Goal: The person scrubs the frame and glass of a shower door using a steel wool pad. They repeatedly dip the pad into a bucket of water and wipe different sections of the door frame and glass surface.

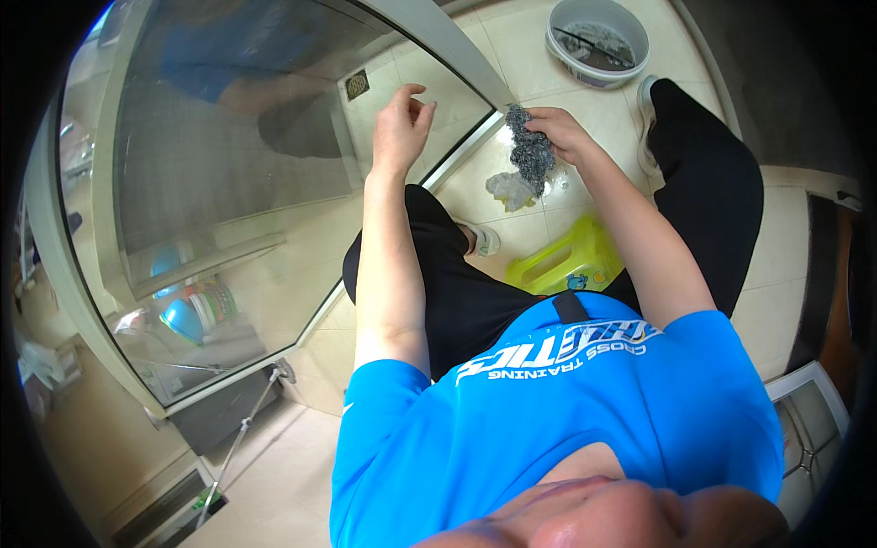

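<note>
My right hand grips a crumpled dark grey mesh scrubber by its upper part, close to the corner of a metal-framed glass door panel. The mesh hangs down above the tiles. At its lower end is a pale crumpled cloth with a yellowish edge; whether the two touch, I cannot tell. My left hand holds nothing. Its fingers are bent, with thumb and forefinger apart, in front of the glass pane. Contact with the pane cannot be made out.
A white bucket of murky water, a dark stick in it, stands on the tiled floor beyond my right hand. A yellow-green plastic stool is between my legs. At lower left, a thin metal rod runs from the door's bottom edge.
</note>
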Available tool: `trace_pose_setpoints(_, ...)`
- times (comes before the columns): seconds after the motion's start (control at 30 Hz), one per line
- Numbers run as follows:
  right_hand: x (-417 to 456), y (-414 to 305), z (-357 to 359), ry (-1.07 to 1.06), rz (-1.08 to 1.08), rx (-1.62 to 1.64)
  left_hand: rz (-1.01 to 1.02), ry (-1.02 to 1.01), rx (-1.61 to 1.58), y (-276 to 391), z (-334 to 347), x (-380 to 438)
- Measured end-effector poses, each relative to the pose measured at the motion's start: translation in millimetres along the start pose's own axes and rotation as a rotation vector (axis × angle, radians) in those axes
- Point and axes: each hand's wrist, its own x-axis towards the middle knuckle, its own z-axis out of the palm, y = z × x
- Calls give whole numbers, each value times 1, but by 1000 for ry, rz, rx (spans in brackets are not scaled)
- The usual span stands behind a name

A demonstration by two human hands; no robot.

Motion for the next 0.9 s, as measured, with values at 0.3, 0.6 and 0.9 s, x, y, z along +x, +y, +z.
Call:
trace_pose_setpoints(0.3, -109, -107, 27, -169, -88, -165, 42, -67, -108, 8, 0, -5)
trace_pose_setpoints(0.6, -101, -112, -8, 13, -204, 29, -6, -183, -22, 12, -7, -4)
trace_pose_setpoints(0.9, -98, -119, 32, -156, -169, 6, -53, -294, 51, 14, -7, 2)
